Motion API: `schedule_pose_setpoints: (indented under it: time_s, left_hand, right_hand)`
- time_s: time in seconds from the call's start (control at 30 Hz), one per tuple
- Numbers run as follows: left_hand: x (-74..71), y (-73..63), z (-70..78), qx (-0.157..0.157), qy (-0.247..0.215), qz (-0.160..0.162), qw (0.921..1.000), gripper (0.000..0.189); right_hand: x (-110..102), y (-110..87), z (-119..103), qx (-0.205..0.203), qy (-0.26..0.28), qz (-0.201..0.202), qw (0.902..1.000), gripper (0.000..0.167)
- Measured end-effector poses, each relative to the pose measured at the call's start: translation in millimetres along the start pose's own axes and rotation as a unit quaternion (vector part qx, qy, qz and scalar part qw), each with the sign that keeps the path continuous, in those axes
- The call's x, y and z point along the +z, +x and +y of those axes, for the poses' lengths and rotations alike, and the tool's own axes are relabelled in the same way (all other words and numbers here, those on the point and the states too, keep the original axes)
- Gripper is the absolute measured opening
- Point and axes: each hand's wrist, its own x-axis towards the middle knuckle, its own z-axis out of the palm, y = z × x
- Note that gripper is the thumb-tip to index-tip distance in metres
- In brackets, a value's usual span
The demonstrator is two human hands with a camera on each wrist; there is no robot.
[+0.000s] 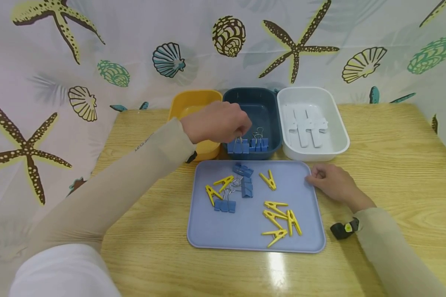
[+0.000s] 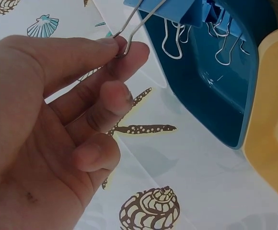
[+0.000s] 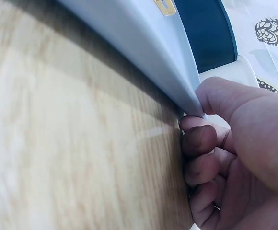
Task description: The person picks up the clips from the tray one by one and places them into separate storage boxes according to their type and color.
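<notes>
My left hand (image 1: 217,120) pinches a wire handle of a blue binder clip (image 1: 238,147) between thumb and forefinger, at the near side of the dark blue bin (image 1: 250,94). In the left wrist view that clip (image 2: 179,10) hangs above the bin, its other handle dangling. More blue binder clips (image 1: 259,144) are inside the bin. My right hand (image 1: 334,183) holds the right rim of the light blue tray (image 1: 241,235) near its far corner, thumb on top and fingers curled below. On the tray are blue binder clips (image 1: 225,206) and several yellow clothespins (image 1: 269,180).
A yellow bin (image 1: 178,101) stands left of the dark blue one, partly behind my left hand. To the right, a white bin (image 1: 336,140) contains white clip-like pieces (image 1: 301,128). The wooden table (image 1: 145,264) backs onto a curtain (image 1: 208,78) printed with shells and starfish.
</notes>
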Motion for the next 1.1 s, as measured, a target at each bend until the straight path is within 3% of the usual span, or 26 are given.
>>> schedule_pose_setpoints:
  time_s: [1.1]
  left_hand:
    - [-2.6,16.9,-15.9,-0.017,0.011,-0.011,0.9997,0.02]
  right_hand:
    - [0.7,1.8,3.4,-0.002,-0.004,0.001,1.0,0.027]
